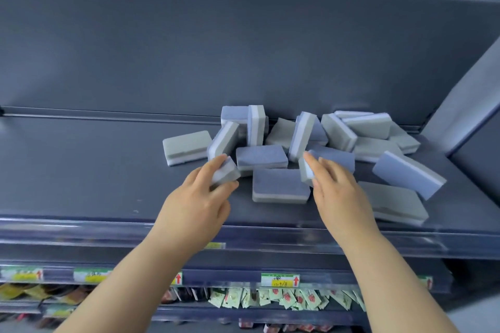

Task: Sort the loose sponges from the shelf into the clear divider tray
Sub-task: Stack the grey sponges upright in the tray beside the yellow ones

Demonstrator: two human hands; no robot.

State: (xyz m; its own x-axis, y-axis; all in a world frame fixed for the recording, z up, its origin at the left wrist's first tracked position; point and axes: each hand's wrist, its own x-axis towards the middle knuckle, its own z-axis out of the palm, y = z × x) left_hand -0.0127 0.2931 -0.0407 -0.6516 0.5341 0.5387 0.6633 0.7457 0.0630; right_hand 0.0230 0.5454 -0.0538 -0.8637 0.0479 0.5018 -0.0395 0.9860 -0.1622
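Several loose two-layer sponges, grey, blue and white, lie jumbled on the dark shelf (94, 170). My left hand (197, 205) pinches a small sponge (226, 173) between thumb and fingers at the pile's left front. My right hand (335, 192) grips another sponge (307, 173) by its near end, just right of a flat blue-topped sponge (280, 188). A grey sponge (186, 147) lies apart at the left. No clear divider tray is in view.
The shelf has a clear front lip (81, 230) and a dark back wall. A grey side panel (473, 105) closes the right end. Below, a lower shelf carries price tags (280, 280) and rows of small packets (284, 299).
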